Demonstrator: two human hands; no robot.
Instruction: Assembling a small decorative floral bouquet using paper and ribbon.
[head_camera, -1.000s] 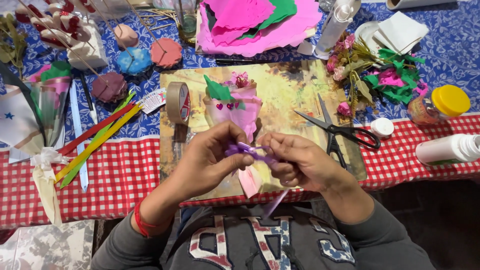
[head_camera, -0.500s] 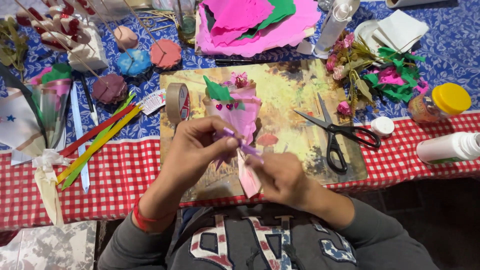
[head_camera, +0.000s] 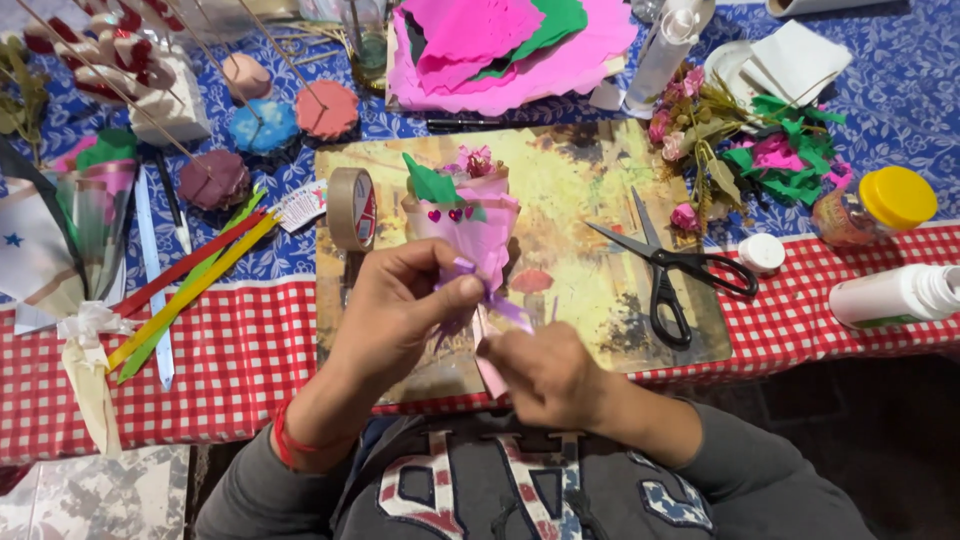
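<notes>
A small pink paper bouquet (head_camera: 470, 215) with green leaf and tiny flowers on top lies on a picture board (head_camera: 580, 200). My left hand (head_camera: 400, 305) pinches a purple ribbon (head_camera: 480, 290) wound around the bouquet's narrow lower part. My right hand (head_camera: 545, 375) holds the ribbon's other end just below, beside the pink stem tip. Both hands touch the ribbon and are close together.
Black-handled scissors (head_camera: 665, 265) lie right of the bouquet, a tape roll (head_camera: 352, 208) left of it. Coloured sticks (head_camera: 190, 285), pink and green crepe paper (head_camera: 500, 40), a yellow-lidded jar (head_camera: 880, 205), white bottles (head_camera: 895, 295) and paper flowers (head_camera: 270, 125) surround the board.
My hands moved up from the table's edge to the bouquet. The purple ribbon, earlier stretched between them in the air, now sits against the bouquet's stem.
</notes>
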